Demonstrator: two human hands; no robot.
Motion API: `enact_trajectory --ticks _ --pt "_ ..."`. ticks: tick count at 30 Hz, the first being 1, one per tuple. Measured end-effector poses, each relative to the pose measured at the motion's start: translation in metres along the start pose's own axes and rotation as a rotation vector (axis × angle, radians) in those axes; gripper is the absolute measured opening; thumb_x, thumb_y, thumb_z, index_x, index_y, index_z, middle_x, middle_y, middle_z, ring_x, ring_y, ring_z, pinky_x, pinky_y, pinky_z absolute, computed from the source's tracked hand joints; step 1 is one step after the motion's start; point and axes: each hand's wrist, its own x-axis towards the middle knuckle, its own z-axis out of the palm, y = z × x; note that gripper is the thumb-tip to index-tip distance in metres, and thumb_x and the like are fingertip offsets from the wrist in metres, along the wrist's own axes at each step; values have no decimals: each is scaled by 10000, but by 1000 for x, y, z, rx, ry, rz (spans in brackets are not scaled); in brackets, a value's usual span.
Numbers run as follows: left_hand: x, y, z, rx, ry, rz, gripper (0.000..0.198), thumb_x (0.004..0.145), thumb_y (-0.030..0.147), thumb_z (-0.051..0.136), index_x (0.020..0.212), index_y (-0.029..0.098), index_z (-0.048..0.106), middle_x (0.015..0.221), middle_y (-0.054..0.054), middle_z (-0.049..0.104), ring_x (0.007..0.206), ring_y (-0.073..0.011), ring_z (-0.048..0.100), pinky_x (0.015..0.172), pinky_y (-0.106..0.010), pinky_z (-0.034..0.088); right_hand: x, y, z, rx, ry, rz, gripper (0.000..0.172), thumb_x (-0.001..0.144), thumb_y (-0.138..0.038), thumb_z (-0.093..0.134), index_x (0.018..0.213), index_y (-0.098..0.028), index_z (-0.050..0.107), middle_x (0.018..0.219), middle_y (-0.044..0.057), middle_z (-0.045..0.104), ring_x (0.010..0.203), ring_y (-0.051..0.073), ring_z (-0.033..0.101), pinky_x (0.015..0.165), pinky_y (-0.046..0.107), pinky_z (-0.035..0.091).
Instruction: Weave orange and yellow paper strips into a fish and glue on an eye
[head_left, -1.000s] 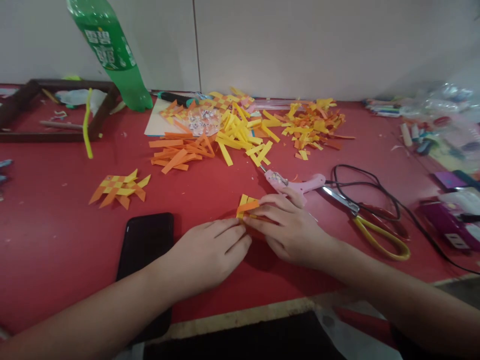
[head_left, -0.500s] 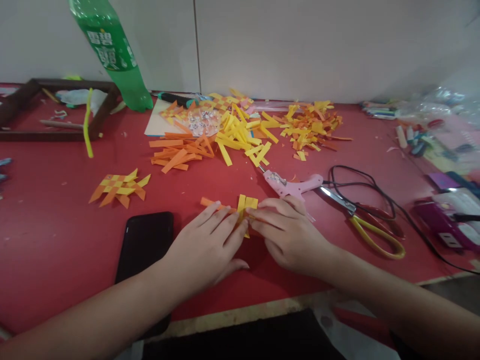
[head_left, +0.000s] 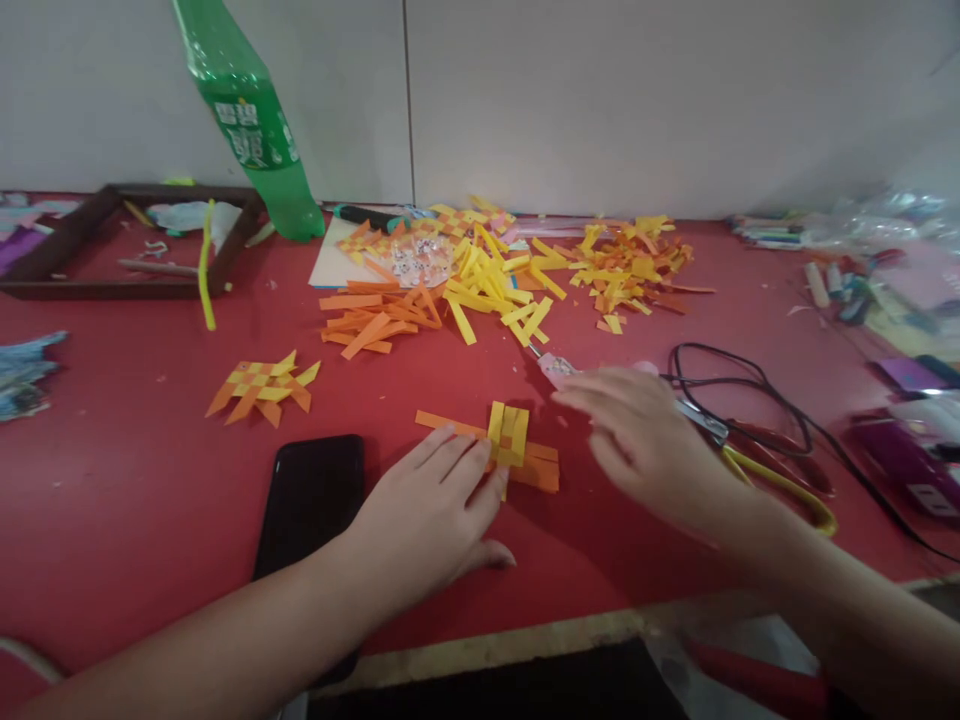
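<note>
Orange and yellow paper strips woven across each other (head_left: 514, 435) lie flat on the red table. My left hand (head_left: 442, 490) rests on their left part, fingers stretched out and pressing down, thumb apart. Raised to the right of the weave, my right hand (head_left: 637, 440) has its fingers extended and holds nothing I can see; it is a little blurred. Behind it is a pink glue gun (head_left: 556, 368), mostly covered by the hand. Scissors with yellow and red handles (head_left: 780, 492) lie partly hidden beyond my right wrist.
A finished-looking woven paper fish (head_left: 264, 387) and a black phone (head_left: 311, 495) lie at left. Behind are piles of orange strips (head_left: 379, 318), yellow strips (head_left: 487, 280) and paper scraps (head_left: 630, 265). A green bottle (head_left: 259, 140) stands by a brown frame (head_left: 105, 290). A black cord (head_left: 817, 430) runs right.
My right hand has lifted off the woven strips and moved right, over the glue gun, uncovering the strips' right ends. My left hand stays on the weave. The camera view has shifted slightly.
</note>
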Motion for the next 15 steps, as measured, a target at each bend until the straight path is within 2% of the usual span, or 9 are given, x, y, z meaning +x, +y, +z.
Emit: enact_trajectory --ticks 3,7,9,12,15 --pt "1 1 0 5 1 5 670 711 649 745 1108 109 732 1055 -143 750 1022 -315 700 982 -444 527 -6 35 -4 -124 -27 110 495 831 -123 481 1323 -155 522 1263 152 624 1175 328 560 1012 511 420" --pt "0 0 2 6 23 5 655 730 653 728 1099 111 734 1056 -143 754 1031 -315 700 983 -442 527 -14 64 3 -111 -148 111 620 839 -107 441 1450 -187 375 1310 149 588 1205 316 554 985 485 460" --pt "0 0 3 2 18 5 644 742 647 722 1100 112 732 1061 -141 753 1037 -315 698 985 -444 526 -14 71 8 -119 -155 106 583 830 -91 421 1405 -186 432 1278 138 610 1178 311 568 970 488 460" --pt "-2 0 6 -1 9 -3 653 732 647 728 1106 112 727 1046 -141 751 1049 -323 693 967 -441 537 -9 74 10 -120 -159 84 446 808 -99 438 1224 -178 577 1120 129 672 1043 299 612 909 463 465" --pt "-3 1 6 -6 -10 -13 661 737 639 726 1126 105 714 1050 -151 742 1074 -333 681 947 -446 549 -1 67 1 -65 -130 55 345 802 -149 502 1128 -176 611 1019 129 692 946 287 629 849 426 471"
